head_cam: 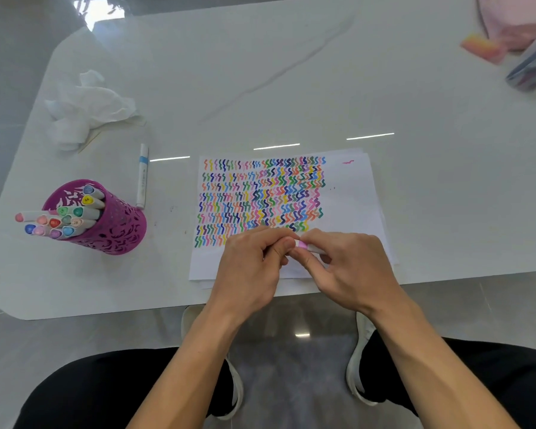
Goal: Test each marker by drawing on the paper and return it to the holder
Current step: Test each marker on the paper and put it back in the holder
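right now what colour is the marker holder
The holder is magenta with a cut-out pattern; head view.

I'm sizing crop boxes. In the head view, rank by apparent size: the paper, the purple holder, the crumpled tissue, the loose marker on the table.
1. paper, clearly largest.
2. purple holder and crumpled tissue look about alike; the holder sits nearer the camera, so I won't rank them.
3. loose marker, smallest.

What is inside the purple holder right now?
About a dozen capped markers stand in the purple holder, coloured caps up, leaning left. Its wall hides their lower barrels and the holder's bottom.
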The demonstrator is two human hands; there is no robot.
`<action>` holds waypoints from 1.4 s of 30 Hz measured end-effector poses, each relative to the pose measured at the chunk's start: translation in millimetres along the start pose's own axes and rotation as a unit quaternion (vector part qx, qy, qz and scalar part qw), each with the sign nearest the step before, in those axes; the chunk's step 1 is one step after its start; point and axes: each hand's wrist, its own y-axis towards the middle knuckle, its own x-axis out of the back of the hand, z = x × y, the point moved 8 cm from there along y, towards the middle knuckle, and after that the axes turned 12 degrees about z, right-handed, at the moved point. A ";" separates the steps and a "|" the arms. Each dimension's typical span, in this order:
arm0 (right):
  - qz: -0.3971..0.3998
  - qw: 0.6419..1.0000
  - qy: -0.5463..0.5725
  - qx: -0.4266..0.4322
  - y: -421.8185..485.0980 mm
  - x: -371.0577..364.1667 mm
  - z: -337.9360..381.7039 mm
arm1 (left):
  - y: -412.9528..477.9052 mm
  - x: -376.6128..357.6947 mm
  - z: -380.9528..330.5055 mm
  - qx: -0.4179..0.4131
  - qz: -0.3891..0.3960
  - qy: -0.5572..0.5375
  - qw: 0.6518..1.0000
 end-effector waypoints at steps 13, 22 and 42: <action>-0.029 0.999 -0.001 -0.034 -1.5 8.6 -4.4 | 0.0 7.7 -3.7 -0.003 -0.021 -0.027 0.999; -0.036 0.953 0.274 -0.124 -4.6 18.7 -37.0 | 0.7 30.4 12.4 0.019 -0.130 0.146 0.981; -0.070 0.890 0.427 -0.143 -0.9 6.3 -50.8 | -11.3 55.7 37.3 0.069 -0.156 0.191 0.967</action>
